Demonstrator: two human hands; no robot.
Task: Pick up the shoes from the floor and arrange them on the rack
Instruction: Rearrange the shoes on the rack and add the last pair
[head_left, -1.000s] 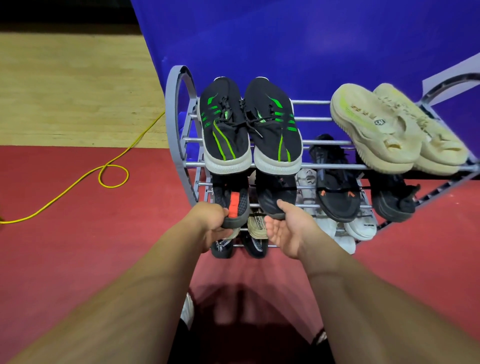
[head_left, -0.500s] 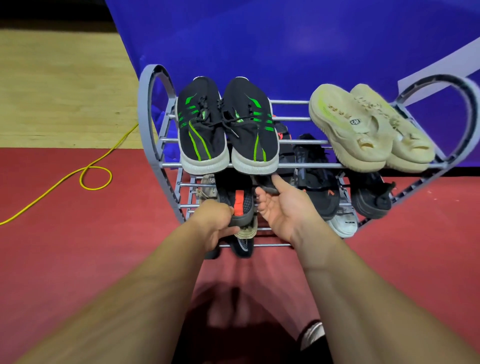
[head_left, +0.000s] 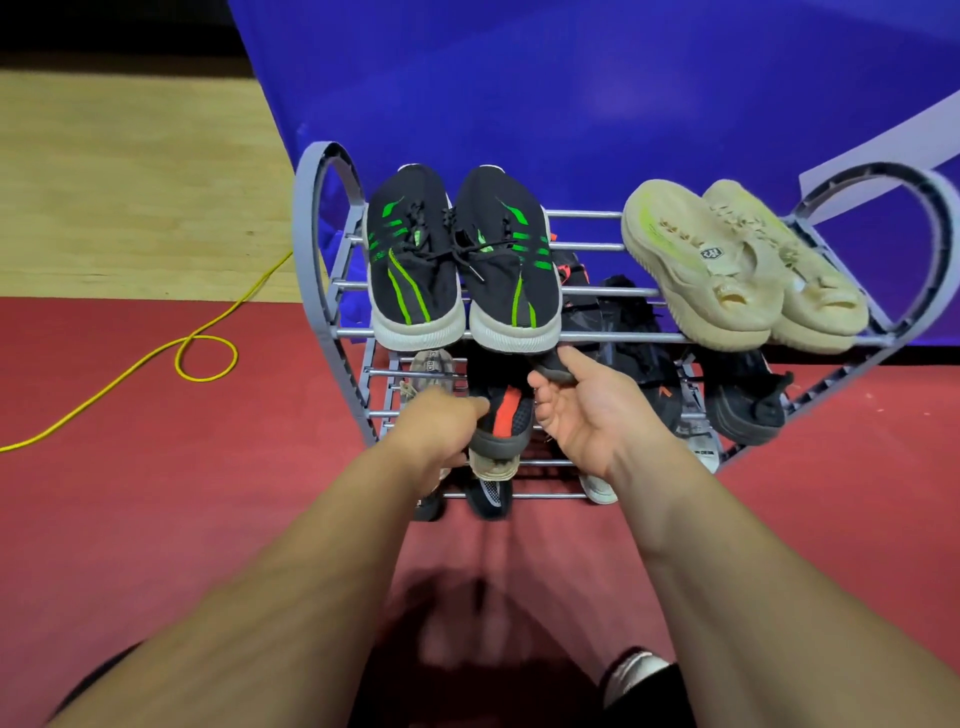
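Left fingers (head_left: 470, 406) clamped on orange-striped shoe (head_left: 506, 418), right fingers (head_left: 574, 361) pinching dark shoe (head_left: 548, 368) — both under rack (head_left: 311, 249) top shelf.

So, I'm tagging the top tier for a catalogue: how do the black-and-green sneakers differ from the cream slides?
The black-and-green sneakers are dark with laces and white soles; the cream slides are one pale colour, laceless, with moulded holes. The sneakers sit at the left end, straight; the slides sit at the right end, angled. Shared: each pair lies side by side on the rack's top tier.
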